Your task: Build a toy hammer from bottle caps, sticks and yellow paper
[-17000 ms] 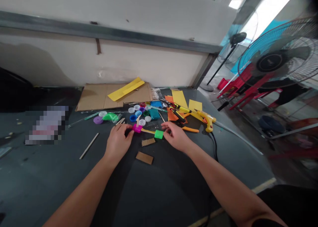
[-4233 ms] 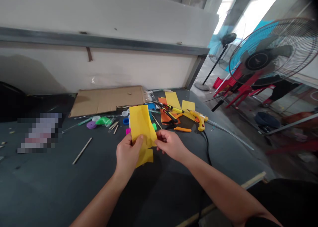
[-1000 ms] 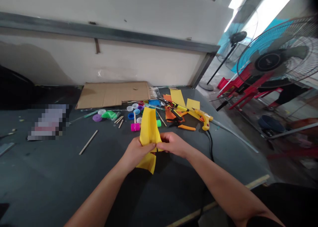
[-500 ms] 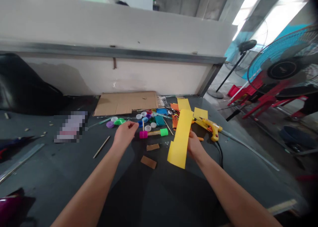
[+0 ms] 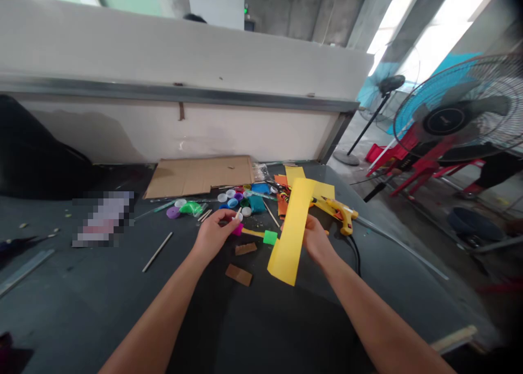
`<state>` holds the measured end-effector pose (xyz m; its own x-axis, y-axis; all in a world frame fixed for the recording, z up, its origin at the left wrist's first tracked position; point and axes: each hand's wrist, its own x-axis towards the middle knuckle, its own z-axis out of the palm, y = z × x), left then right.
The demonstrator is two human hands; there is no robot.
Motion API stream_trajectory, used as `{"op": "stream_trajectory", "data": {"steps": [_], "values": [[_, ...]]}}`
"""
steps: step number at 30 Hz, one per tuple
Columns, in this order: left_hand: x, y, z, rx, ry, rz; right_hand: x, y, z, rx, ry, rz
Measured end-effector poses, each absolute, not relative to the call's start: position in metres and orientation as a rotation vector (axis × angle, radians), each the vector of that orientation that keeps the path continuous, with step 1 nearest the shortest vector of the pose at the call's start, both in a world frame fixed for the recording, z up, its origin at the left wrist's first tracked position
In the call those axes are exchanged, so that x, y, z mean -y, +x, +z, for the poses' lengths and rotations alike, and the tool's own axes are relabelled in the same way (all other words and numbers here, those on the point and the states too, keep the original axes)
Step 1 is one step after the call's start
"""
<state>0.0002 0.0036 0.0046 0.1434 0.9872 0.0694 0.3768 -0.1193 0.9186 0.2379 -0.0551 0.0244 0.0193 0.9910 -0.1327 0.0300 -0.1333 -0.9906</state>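
My left hand [image 5: 214, 235] is closed, its fingertips pinching the pink end of a stick piece [image 5: 254, 233] that has a bright green block [image 5: 270, 237] at its other end. A short pale stick stands up at those fingertips. In my right hand [image 5: 317, 240] is a long yellow paper strip [image 5: 292, 232], held upright and covering part of the fingers. The strip's lower left edge is close to the green block. Two small brown cardboard pieces [image 5: 239, 275] lie on the dark table below the stick piece.
Bottle caps [image 5: 232, 203], a green wrapper [image 5: 190, 209] and small sticks lie beyond my hands. A cardboard sheet [image 5: 200, 176] is at the back. On the right rests a yellow glue gun [image 5: 343, 213] with its black cord. A thin stick [image 5: 157, 252] lies left; a fan [image 5: 447, 118] stands beyond the table.
My left hand has come right and down onto the stick piece and taken hold of its pink end; the piece has tilted, its green end lower. My right hand still holds the yellow strip.
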Motion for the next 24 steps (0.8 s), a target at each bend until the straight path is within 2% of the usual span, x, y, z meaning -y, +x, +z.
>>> {"op": "stream_trajectory", "data": {"steps": [5,9,17,24], "values": [[0.005,0.001,-0.002,-1.16,1.49,1.005,0.039,0.241,0.038,1.456,-1.535,0.823],[0.008,0.002,-0.01,-1.104,1.512,1.01,0.003,0.235,0.047,1.504,-1.752,0.648],[0.014,-0.001,-0.011,-1.13,1.918,1.093,-0.047,0.195,0.034,0.944,-1.583,1.076],[0.017,-0.001,-0.007,-1.04,2.21,1.164,-0.045,0.178,0.023,0.765,-1.464,1.075]]}}
